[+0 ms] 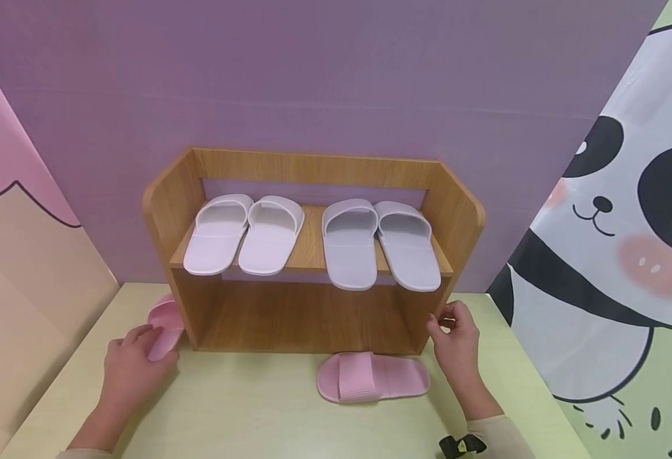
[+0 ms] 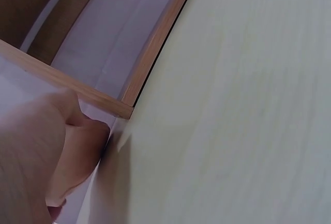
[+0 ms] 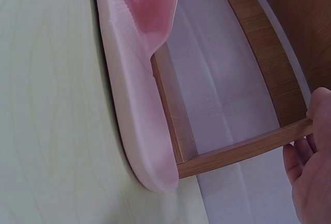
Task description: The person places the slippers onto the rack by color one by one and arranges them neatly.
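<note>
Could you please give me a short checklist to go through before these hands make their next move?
1. Left hand at the left pink slipper: ok, its fingers hold the near edge in the head view.
2. Right hand on the rack: ok, thumb and fingers lie on either side of its right panel's edge.
3. Pink slippers side by side: not ok, the right pink slipper lies in front of the rack, the left one beside it.
4. White pair and grey pair on the top shelf: ok, toes toward the back open to question, so cannot tell which end leads.
5. Left pink slipper clear of the table: cannot tell.
</note>
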Demonstrator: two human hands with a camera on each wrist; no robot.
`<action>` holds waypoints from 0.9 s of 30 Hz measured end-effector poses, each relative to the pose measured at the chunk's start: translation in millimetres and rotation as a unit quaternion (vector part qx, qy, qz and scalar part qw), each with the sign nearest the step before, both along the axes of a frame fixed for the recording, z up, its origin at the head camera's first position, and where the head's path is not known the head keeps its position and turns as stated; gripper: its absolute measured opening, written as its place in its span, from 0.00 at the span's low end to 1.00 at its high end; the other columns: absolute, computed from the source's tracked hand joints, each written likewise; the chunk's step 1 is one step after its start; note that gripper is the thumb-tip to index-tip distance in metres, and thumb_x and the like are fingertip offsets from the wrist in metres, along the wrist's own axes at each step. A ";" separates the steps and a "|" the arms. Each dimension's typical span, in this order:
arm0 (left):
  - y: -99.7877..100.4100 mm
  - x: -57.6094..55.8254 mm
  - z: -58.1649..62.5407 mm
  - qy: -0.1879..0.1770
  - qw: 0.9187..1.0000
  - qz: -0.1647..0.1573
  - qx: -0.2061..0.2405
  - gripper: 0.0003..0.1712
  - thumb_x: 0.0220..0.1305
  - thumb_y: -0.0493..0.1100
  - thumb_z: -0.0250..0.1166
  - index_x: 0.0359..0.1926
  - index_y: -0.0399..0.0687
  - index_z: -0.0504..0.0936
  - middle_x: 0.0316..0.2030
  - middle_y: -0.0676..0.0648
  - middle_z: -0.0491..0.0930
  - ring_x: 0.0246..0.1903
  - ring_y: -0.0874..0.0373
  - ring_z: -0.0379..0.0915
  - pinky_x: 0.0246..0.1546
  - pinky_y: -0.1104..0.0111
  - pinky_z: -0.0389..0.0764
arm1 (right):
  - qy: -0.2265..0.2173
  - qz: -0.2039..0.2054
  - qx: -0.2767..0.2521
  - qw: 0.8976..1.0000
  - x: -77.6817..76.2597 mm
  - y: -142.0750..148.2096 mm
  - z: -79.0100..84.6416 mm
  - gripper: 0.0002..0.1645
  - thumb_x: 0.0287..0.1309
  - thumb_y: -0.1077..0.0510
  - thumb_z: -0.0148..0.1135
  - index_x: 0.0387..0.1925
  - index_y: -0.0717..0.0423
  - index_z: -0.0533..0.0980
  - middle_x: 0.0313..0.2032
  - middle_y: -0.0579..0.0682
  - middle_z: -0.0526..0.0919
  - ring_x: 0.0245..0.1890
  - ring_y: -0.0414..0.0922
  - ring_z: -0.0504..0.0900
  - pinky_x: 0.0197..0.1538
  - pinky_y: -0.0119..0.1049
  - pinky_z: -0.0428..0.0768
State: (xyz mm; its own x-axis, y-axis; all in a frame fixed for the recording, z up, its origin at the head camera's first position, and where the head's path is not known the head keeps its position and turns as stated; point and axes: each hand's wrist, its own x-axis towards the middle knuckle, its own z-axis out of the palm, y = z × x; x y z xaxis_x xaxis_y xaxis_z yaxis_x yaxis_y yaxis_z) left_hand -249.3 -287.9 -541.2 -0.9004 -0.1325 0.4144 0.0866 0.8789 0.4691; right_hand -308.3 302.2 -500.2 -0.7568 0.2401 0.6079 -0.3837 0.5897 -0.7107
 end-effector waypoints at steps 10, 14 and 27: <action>0.5 1.8 5.0 0.017 1.000 0.022 0.013 0.36 0.56 0.50 0.69 0.62 0.33 0.78 0.59 0.29 0.73 0.50 0.31 0.61 0.46 0.44 0.59 | 0.007 0.001 0.001 1.000 -0.2 -0.6 -0.3 0.12 0.56 0.70 0.67 0.36 0.56 0.73 0.37 0.45 0.78 0.38 0.38 0.78 0.41 0.21 0.78; 1.1 1.9 6.5 0.022 0.999 0.035 0.022 0.35 0.56 0.50 0.70 0.61 0.32 0.78 0.58 0.29 0.73 0.49 0.33 0.61 0.43 0.48 0.59 | 0.003 -0.001 -0.001 1.000 -0.2 -0.6 -0.7 0.12 0.56 0.70 0.67 0.36 0.56 0.73 0.37 0.45 0.78 0.39 0.38 0.78 0.41 0.22 0.78; -0.5 2.0 13.1 0.066 0.996 0.044 0.038 0.34 0.52 0.47 0.69 0.58 0.32 0.80 0.57 0.29 0.73 0.49 0.34 0.60 0.40 0.50 0.58 | -0.008 -0.010 0.004 1.000 -1.1 0.2 -1.8 0.11 0.58 0.69 0.66 0.38 0.57 0.73 0.39 0.47 0.79 0.40 0.39 0.78 0.43 0.33 0.82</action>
State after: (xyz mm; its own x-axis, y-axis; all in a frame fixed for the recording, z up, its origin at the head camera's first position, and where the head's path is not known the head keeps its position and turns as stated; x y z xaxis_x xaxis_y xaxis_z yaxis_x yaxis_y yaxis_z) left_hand -247.3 -288.3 -528.0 -0.8221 -0.2445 0.5142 0.0752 0.8485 0.5237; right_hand -309.4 302.4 -502.0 -0.7616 0.2495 0.5981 -0.3610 0.6031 -0.7113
